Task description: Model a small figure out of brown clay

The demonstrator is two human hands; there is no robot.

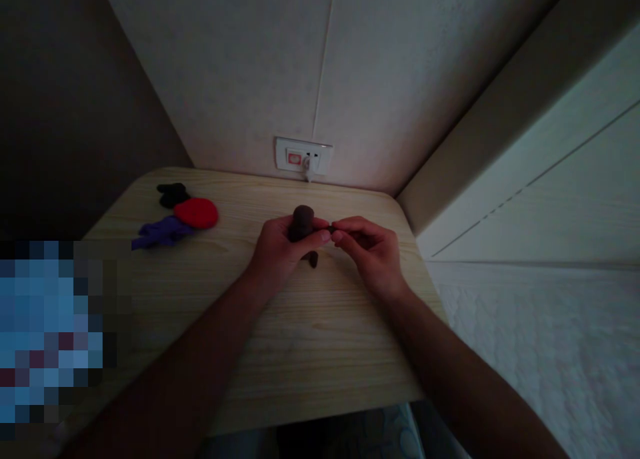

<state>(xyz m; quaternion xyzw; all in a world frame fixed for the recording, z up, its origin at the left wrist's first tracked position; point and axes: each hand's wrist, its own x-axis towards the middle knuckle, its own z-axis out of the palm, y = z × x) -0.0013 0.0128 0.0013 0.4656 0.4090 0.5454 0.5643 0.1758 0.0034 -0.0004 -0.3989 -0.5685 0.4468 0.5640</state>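
Note:
My left hand (281, 247) is closed around a dark brown clay figure (303, 220) with a rounded top, held above the wooden table. A short brown piece (313, 259) sticks out below that hand; whether it is joined to the figure I cannot tell. My right hand (369, 249) pinches a small dark bit (331, 229) between thumb and fingers, at the tips of my left thumb and fingers. Most of the figure's lower part is hidden by my left hand.
On the table's (300, 352) left side lie a flat red clay piece (197, 213), a purple lump (164, 232) and a black lump (173, 195). A wall socket (303, 157) with a white plug is behind the table. A pale quilted surface (540, 352) lies to the right.

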